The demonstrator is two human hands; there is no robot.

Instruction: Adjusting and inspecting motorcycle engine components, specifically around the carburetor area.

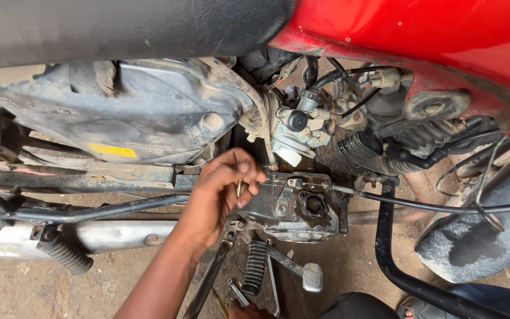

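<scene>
Fingers of my left hand (222, 189) pinch a small brass piece (239, 188) just left of the grimy engine case (293, 207), held upright for a clear look, while my right hand stays out of view.

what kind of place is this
Likely a motorcycle repair spot, working on bare ground: a red fuel tank, a grimy engine case, and a hand holding a small brass part.
</scene>
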